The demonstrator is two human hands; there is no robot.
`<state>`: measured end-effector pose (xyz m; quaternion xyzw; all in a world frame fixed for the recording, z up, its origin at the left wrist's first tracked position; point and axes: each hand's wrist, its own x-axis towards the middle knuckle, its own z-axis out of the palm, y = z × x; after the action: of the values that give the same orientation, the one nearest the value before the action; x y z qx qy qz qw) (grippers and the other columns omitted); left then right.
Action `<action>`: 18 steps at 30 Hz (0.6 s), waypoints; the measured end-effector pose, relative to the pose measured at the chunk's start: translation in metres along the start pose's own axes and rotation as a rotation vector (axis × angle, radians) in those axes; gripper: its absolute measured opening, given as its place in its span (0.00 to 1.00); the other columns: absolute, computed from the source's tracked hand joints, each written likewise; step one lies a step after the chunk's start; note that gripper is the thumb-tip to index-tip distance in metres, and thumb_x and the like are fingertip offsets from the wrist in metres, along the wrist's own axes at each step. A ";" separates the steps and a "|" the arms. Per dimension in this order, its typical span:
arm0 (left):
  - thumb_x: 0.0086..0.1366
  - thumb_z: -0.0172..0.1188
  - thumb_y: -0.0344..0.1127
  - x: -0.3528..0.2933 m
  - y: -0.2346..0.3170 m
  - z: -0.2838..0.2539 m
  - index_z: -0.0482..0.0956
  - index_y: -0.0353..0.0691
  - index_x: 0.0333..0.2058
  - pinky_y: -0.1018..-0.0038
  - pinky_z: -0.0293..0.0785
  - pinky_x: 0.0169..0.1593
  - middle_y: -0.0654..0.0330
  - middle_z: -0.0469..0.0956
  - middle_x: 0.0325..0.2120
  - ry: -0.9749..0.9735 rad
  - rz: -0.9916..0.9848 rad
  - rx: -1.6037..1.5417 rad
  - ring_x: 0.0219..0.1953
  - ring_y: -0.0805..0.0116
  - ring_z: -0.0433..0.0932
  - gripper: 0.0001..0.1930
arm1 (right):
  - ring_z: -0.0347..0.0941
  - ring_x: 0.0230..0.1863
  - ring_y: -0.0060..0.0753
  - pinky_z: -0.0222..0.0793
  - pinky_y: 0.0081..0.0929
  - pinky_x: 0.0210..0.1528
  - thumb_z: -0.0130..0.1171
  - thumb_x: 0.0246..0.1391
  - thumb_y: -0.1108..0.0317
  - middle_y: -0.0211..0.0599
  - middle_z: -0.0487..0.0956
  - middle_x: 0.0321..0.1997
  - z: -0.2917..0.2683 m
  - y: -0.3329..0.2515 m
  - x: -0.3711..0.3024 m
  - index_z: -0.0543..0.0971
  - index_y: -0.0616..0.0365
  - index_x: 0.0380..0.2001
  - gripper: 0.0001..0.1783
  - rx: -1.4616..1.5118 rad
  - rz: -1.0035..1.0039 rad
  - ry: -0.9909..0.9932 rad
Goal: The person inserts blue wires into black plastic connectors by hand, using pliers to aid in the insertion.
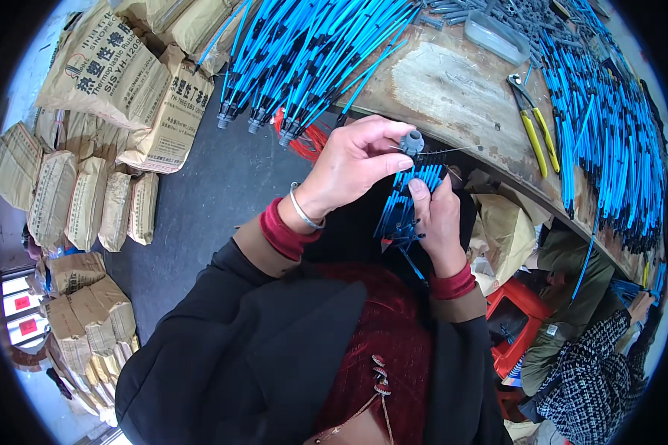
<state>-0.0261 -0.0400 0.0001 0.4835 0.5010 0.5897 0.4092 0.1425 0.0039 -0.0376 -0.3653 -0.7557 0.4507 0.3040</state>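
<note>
My left hand (pixel 358 162) pinches a grey plastic hub fitting (pixel 413 141) between thumb and fingers; its round hollow end points up. A thin wire (pixel 456 150) sticks out to the right from the fitting. Just below, my right hand (pixel 439 219) is closed around a bunch of blue ribs (pixel 399 204) with dark ends, like umbrella ribs, its thumb lying over them. The upper rib ends fan out in a row right beneath the fitting. Whether every one is joined to it cannot be made out. Their lower part hangs over my dark lap.
Ahead stands a worn wooden table (pixel 453 96) with yellow-handled pliers (pixel 534 130), a clear plastic tray (pixel 497 38) and blue rib bundles (pixel 608 141). More finished-looking bundles (pixel 304 63) lie at its left. Paper sacks (pixel 111 81) fill the left. A co-worker's sleeve (pixel 594 371) and a red stool (pixel 512 326) are right.
</note>
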 end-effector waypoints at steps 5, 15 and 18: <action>0.55 0.61 0.20 0.002 0.005 -0.011 0.74 0.32 0.47 0.81 0.72 0.42 0.62 0.74 0.37 -0.133 0.019 -0.136 0.39 0.77 0.75 0.19 | 0.75 0.28 0.48 0.69 0.35 0.31 0.50 0.60 0.60 0.47 0.76 0.26 -0.011 -0.004 0.006 0.69 0.65 0.40 0.16 0.111 -0.076 -0.103; 0.56 0.61 0.21 0.004 0.004 -0.009 0.74 0.33 0.48 0.80 0.71 0.42 0.63 0.74 0.36 -0.142 0.016 -0.100 0.38 0.77 0.75 0.19 | 0.75 0.29 0.44 0.69 0.32 0.34 0.50 0.60 0.60 0.45 0.77 0.29 -0.003 0.007 0.007 0.69 0.64 0.43 0.16 -0.085 -0.013 -0.058; 0.56 0.61 0.21 0.003 0.005 -0.007 0.74 0.33 0.49 0.80 0.71 0.41 0.64 0.73 0.35 -0.101 -0.027 -0.127 0.37 0.77 0.74 0.20 | 0.76 0.31 0.49 0.69 0.35 0.35 0.51 0.59 0.62 0.47 0.77 0.30 -0.005 0.002 0.011 0.68 0.64 0.44 0.17 -0.071 -0.091 -0.077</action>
<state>-0.0337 -0.0398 0.0056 0.4788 0.4479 0.5897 0.4716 0.1409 0.0162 -0.0362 -0.3236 -0.7981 0.4231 0.2816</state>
